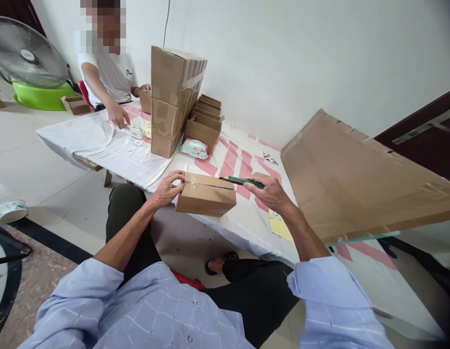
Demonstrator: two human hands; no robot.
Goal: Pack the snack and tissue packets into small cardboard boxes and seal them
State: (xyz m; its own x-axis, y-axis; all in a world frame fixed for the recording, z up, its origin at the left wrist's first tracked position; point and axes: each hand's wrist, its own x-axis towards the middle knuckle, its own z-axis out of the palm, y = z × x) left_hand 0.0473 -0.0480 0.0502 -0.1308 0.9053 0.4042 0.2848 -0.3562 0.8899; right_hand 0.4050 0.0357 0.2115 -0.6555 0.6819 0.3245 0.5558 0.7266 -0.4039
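Note:
A small closed cardboard box point(206, 198) sits at the table's front edge, its near side facing me. A dark seam runs lengthwise along its top, with clear tape at the left end. My left hand point(169, 189) grips the box's left end, fingers on the top edge. In my right hand point(268, 190) is a slim green-handled knife point(243, 182), pointing left. Its thin tip lies over the far right part of the box top; whether it touches the cardboard I cannot tell.
Taped boxes point(167, 116) stand stacked behind, beside open boxes point(201, 131) and a wipes packet point(194, 149). A large cardboard sheet point(363, 179) leans at right. Across the table, a co-worker's hand point(118, 115) reaches near a white tape dispenser point(135, 132). A fan point(28, 55) stands far left.

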